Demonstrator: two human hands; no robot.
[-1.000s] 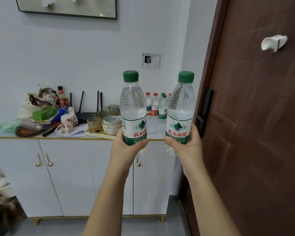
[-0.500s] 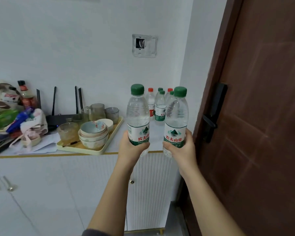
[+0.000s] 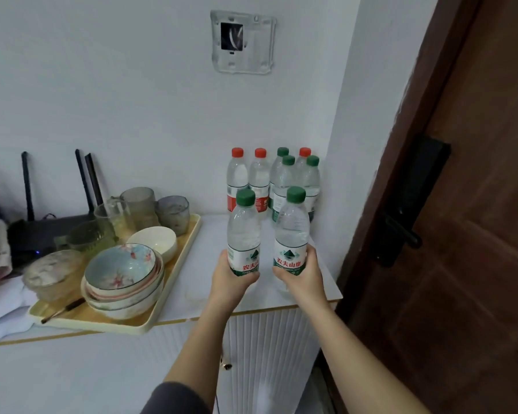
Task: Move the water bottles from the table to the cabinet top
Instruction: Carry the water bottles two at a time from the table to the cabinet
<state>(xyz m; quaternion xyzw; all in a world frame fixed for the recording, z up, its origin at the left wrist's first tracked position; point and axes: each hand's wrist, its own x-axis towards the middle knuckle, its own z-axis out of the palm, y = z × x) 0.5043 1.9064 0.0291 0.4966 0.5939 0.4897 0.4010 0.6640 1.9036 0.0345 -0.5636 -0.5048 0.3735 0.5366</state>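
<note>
Fingers of our left hand (image 3: 234,274) wrap one bottle (image 3: 243,231), those of our right hand (image 3: 305,277) another bottle (image 3: 292,231), seemingly not yet set on the counter (image 3: 210,264); six bottles (image 3: 259,180) already stand beyond our fingers.

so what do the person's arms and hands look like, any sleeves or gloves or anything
Both are bare. The left hand and right hand have no gloves, and no ring, watch or bracelet shows on the fingers or wrists in view. The left arm has a dark grey sleeve pushed up near the elbow, at the bottom edge of the frame. The right forearm is uncovered to the frame's edge.
</note>
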